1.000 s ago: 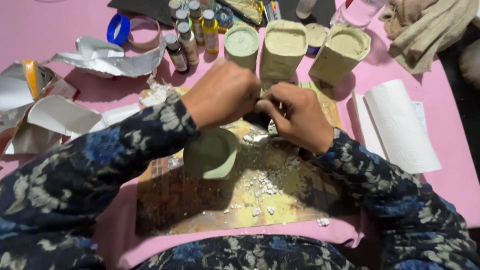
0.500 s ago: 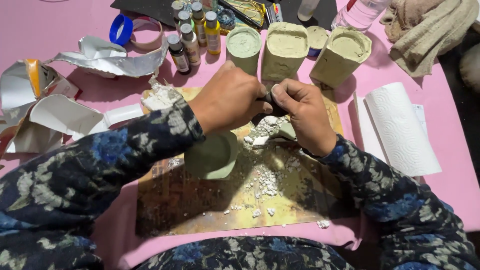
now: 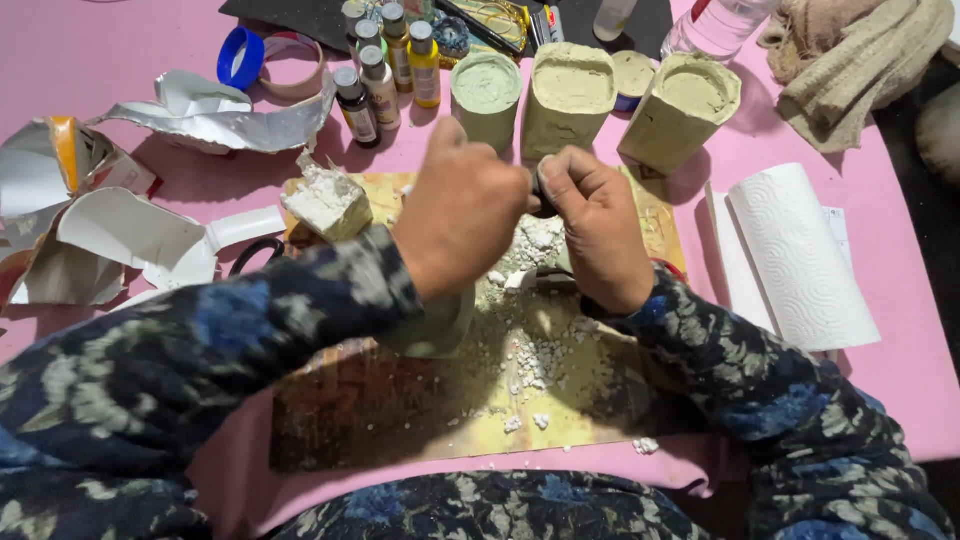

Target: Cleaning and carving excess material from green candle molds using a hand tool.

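Observation:
My left hand (image 3: 465,215) is curled around the top of a pale green cast piece (image 3: 435,325), whose rounded end shows below my wrist. My right hand (image 3: 600,235) meets it fingertip to fingertip and pinches a small dark tool (image 3: 545,190) against the piece. What lies between the fingers is hidden. White plaster crumbs (image 3: 530,350) are scattered under both hands on a worn yellow-brown board (image 3: 380,420). A lump of white plaster (image 3: 325,200) sits at the board's far left corner.
Three pale green moulded blocks (image 3: 570,95) stand behind the board, beside small paint bottles (image 3: 385,70). Torn silver-lined carton pieces (image 3: 150,230) and tape rings (image 3: 245,60) lie left. At the right are a paper towel roll (image 3: 800,255) and a beige towel (image 3: 860,60).
Both hands have risen slightly toward the back blocks, staying together. More white crumbs show on the board beneath them.

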